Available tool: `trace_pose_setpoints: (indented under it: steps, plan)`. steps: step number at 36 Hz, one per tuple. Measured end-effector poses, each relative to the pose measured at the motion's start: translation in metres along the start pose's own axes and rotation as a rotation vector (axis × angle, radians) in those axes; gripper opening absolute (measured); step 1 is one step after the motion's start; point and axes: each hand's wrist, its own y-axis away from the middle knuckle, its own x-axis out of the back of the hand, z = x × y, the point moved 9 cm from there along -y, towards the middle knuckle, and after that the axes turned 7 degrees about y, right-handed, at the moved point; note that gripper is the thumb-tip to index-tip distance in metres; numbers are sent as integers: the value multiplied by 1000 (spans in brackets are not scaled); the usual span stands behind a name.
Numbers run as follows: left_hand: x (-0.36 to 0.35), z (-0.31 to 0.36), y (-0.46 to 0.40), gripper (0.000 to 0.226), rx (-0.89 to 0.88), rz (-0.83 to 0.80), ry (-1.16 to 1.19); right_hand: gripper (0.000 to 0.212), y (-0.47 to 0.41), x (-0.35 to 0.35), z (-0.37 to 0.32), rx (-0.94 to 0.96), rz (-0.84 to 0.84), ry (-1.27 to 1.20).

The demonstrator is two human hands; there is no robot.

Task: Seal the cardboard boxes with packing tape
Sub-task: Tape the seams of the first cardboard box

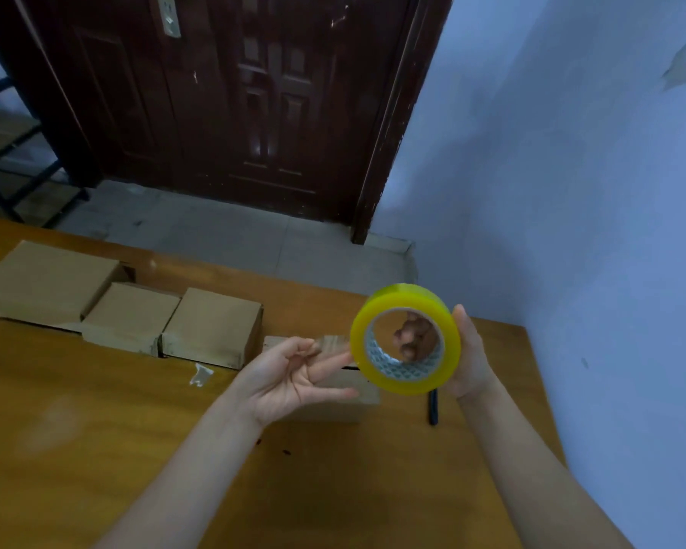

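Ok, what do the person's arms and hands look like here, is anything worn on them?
Both forearms are bare as far as the picture shows: no sleeves, gloves, watch or bracelets. The left hand and the right hand show no rings that can be made out. Fingernails look short and unpainted, though the picture is too soft to be sure.

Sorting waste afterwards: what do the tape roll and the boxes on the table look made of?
Tape roll: glossy yellowish clear plastic film, judging by its sheen, wound on what seems a printed cardboard core. Boxes: matte brown cardboard, with raw, slightly frayed edges.
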Motion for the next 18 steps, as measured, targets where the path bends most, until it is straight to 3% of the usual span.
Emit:
trace_pose_setpoints:
  steps: [4, 10, 18]
  plan:
    - [7, 2, -5, 27, -10, 28, -68, 44, -1, -10, -3, -58, -43, -56]
    - [18, 36, -1, 9, -135, 184, -685, 46, -1, -1, 2, -168, -59, 264]
    - [15, 61, 2, 18, -213, 326, -887, 54, -13, 10, 12, -269, -142, 238]
